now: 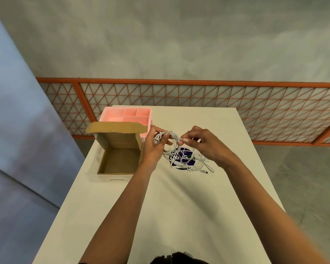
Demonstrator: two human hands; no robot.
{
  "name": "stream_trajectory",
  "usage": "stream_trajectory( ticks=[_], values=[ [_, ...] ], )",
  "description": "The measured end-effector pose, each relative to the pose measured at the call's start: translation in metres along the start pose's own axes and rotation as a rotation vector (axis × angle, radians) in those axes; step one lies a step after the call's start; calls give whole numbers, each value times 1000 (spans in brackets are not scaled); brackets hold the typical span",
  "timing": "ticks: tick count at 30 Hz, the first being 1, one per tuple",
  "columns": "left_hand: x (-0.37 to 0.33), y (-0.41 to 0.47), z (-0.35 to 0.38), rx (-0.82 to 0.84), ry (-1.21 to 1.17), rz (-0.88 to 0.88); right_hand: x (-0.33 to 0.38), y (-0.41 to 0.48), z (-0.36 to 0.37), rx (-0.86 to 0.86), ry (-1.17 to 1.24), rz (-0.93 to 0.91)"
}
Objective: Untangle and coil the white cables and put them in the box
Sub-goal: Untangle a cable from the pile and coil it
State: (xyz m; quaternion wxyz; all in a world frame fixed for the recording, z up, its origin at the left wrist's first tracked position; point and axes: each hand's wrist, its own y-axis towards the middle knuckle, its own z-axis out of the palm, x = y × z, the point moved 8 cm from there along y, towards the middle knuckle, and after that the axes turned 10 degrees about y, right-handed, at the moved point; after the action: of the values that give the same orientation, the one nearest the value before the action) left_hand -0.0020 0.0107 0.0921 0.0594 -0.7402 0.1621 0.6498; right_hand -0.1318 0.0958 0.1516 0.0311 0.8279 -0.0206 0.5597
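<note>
Both hands are up off the counter. The left hand has its fingers curled round a small coil of white cable, with the loops bunched against the palm. The right hand pinches the cable's plug end between thumb and forefinger, just beside the left fingertips, and its other fingers are loosely bent. My read is that this tail is about to be wrapped or tucked in to finish the coil.

Here's the worry. Below the fingers, strands appear to run from the coil down into the tangle of white cables. That heap lies on the counter under the right wrist, across a dark blue logo. The held cable doesn't look fully free of it. If the coil swings away now, the whole tangle could drag along behind it, or a snag in there could pull tight.

Second risk is the loops themselves. This cable looks springy, and if the right fingers release the end before it's secured, the coil could pop open in the left hand.

The box sits just to the left of the left fingers, flap raised, with nothing visible inside. A pink tray stands beyond it. A trailing strand could catch that flap on the way in and tip the coil out.
</note>
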Motion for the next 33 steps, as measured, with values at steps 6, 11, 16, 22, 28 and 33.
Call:
stream_trajectory(
  ticks=[6, 11, 16, 22, 28, 33],
  values=[
    [-3, -5, 9, 172, -331, -113, -18, 0, -14, -86, 127, 125],
    [-9, -10, 13, 238, -360, -138, -30, 3, -14, -81, 214, 135],
    [-17, -13, 17, 309, -367, -129, -38, 4, -10, -90, 321, 103],
    [-21, -13, 20, 283, -290, -103, -49, 2, -5, -140, 511, 75],
    [-25, -11, 21, 255, -189, -32, -55, -1, 11, -213, 898, 117],
    [-24, -11, 18, 252, -155, -33, -67, 0, 27, -238, 999, 267]
  ],
)
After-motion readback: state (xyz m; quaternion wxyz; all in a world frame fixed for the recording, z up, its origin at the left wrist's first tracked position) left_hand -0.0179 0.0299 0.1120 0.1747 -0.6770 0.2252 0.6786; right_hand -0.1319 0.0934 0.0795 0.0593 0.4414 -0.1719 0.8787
